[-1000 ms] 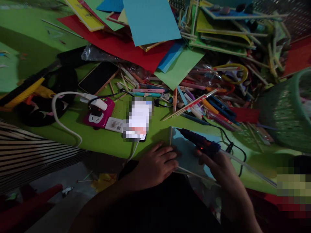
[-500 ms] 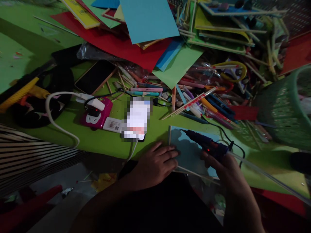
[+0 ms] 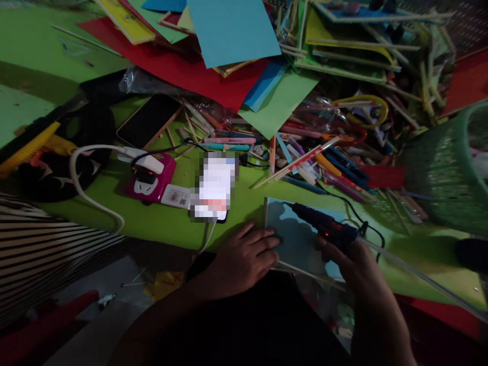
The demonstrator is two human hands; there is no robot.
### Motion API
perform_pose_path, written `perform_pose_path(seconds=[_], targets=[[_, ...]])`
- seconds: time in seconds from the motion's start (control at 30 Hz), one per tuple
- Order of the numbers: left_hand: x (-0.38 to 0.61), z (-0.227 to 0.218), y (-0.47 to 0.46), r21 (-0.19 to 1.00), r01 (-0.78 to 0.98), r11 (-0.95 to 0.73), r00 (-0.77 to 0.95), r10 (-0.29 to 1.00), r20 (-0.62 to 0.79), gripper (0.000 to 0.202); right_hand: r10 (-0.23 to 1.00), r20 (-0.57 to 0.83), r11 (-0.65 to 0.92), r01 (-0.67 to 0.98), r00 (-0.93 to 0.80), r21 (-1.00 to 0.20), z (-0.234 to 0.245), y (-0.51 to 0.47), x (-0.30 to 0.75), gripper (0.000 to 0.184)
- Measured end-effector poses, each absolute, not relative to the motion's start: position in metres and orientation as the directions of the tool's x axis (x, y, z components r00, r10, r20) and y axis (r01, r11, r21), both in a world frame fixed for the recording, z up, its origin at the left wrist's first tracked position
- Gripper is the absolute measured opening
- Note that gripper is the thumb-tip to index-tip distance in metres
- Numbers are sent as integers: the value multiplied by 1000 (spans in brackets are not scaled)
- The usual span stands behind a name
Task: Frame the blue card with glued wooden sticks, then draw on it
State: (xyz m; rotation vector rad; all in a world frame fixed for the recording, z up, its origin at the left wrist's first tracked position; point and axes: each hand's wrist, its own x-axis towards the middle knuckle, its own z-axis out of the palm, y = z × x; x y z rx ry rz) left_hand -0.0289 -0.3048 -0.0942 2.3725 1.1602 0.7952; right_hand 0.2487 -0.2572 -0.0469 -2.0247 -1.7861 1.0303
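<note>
My right hand (image 3: 353, 262) is wrapped round a dark blue hot glue gun (image 3: 330, 223) with a small red light on its side. A long pale glue stick (image 3: 415, 277) runs out from the gun's rear. The nozzle points left over a light blue card (image 3: 293, 236) edged with thin wooden sticks; whether the tip touches the card I cannot tell. My left hand (image 3: 247, 256) lies palm down with fingers stretched out, their tips on the card's left part, near the lower left corner. Shadows of the hands and gun darken much of the card.
A lit phone (image 3: 215, 185) and a magenta power strip (image 3: 156, 178) with cables lie on the green table (image 3: 244, 203). Behind are pens, sticks and coloured paper (image 3: 234, 33). A green basket (image 3: 442, 168) stands right. A dark phone (image 3: 148, 122) lies at left.
</note>
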Motion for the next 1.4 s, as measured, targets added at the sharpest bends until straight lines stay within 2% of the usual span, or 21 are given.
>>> perform_pose_path(seconds=[0.13, 0.3, 0.57, 0.83, 1.17, 1.4], targets=[[-30, -93, -304, 558, 587, -587, 509, 803, 309, 15, 915, -401, -299, 734, 40, -610, -46, -257, 248, 46], [-29, -94, -305, 553, 595, -583, 510, 806, 301, 15, 910, -414, -289, 715, 0, -637, -44, -255, 237, 44], [-30, -93, -303, 564, 578, -590, 505, 801, 321, 12, 908, -412, -327, 735, 71, -594, -45, -259, 254, 45], [-31, -92, -302, 546, 587, -597, 521, 796, 309, 11, 920, -385, -353, 589, 76, -727, -50, -265, 254, 39], [-30, -92, -302, 559, 578, -594, 507, 799, 325, 10, 894, -435, -382, 682, 103, -624, -53, -263, 257, 49], [-31, -90, -301, 556, 574, -601, 519, 792, 321, 11, 905, -411, -362, 709, 112, -605, -55, -267, 267, 46]])
